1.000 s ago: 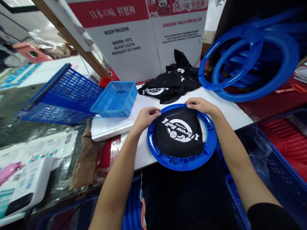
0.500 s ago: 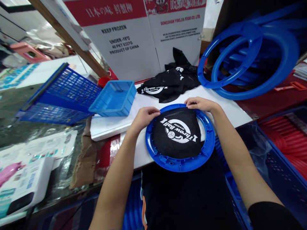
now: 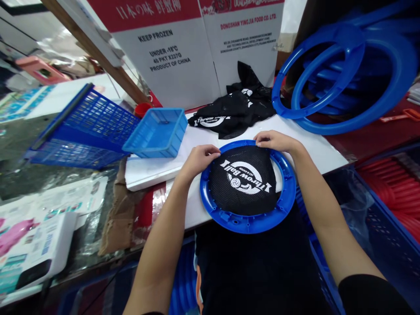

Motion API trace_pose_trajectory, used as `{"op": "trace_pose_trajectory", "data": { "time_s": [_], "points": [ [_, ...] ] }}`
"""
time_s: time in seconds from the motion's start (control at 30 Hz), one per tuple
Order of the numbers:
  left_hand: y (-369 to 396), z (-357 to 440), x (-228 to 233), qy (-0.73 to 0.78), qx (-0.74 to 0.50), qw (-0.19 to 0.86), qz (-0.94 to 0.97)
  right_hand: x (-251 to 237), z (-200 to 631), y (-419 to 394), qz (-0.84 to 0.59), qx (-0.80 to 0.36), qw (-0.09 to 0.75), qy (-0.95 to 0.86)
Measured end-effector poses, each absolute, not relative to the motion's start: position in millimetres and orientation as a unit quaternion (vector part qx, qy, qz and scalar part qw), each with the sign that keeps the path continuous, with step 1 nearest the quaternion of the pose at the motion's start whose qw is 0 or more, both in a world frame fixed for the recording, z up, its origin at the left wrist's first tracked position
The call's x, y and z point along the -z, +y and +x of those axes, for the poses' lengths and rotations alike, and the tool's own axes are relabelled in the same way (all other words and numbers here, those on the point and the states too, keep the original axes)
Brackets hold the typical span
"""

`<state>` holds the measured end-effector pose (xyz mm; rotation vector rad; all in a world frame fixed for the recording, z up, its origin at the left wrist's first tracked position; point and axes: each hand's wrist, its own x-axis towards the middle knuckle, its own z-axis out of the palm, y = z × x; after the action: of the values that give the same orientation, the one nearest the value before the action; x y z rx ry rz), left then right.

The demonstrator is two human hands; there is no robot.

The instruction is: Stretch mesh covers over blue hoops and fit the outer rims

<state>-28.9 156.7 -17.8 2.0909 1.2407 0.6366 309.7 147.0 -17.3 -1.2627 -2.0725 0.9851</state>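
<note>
A blue plastic ring (image 3: pixel 247 225) lies in front of me, overhanging the near edge of the white work surface. Inside it is a black mesh net (image 3: pixel 216 192) printed with a white "Throw Ball" logo, and a gap shows between net and ring on the right. My left hand (image 3: pixel 201 159) pinches the net's edge against the ring's upper left rim. At the far rim, to the right of the top, my right hand (image 3: pixel 274 141) is closed on the net's edge too. The fingertips partly hide what they grip.
Beyond the ring lies a pile of black mesh nets (image 3: pixel 226 114) against a white carton (image 3: pixel 177 83). A light-blue tray (image 3: pixel 154 151) and a blue basket (image 3: pixel 82 146) stand left. Large blue rings (image 3: pixel 348 129) are heaped at right, above a crate of red parts (image 3: pixel 390 183).
The view has shifted slightly. Both hands keep the same places on the net and the ring's rim, with hardly any visible movement.
</note>
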Motion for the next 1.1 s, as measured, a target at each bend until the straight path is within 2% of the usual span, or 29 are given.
{"op": "trace_pose_trajectory", "data": {
  "time_s": [0.13, 0.27, 0.33, 0.5, 0.6, 0.73, 0.9, 1.1],
  "points": [
    [152.9, -23.3, 20.5, 0.410, -0.268, 0.239, 0.838, 16.3, 294.4, 143.1, -0.450, -0.340, 0.308, -0.766],
    [149.7, -14.8, 27.2, 0.346, -0.246, 0.157, 0.892, 23.6, 283.4, 144.1, -0.421, -0.291, 0.286, -0.810],
    [149.6, -12.6, 29.5, 0.338, -0.226, 0.148, 0.901, 26.3, 281.7, 144.4, -0.421, -0.278, 0.269, -0.820],
    [149.4, -12.0, 25.0, 0.368, -0.248, 0.219, 0.869, 22.7, 278.2, 140.3, -0.412, -0.273, 0.266, -0.827],
    [148.7, -13.3, 19.7, 0.426, -0.282, 0.312, 0.801, 17.8, 273.3, 136.5, -0.406, -0.307, 0.288, -0.811],
    [148.6, -17.2, 14.9, 0.444, -0.263, 0.428, 0.742, 15.7, 267.7, 134.1, -0.423, -0.345, 0.310, -0.778],
    [150.7, -22.6, 13.7, 0.460, -0.254, 0.460, 0.715, 18.9, 265.1, 138.2, -0.438, -0.343, 0.310, -0.771],
    [155.9, -27.8, 17.5, 0.455, -0.259, 0.512, 0.681, 18.2, 267.9, 153.8, -0.416, -0.363, 0.262, -0.791]
  ]
}}
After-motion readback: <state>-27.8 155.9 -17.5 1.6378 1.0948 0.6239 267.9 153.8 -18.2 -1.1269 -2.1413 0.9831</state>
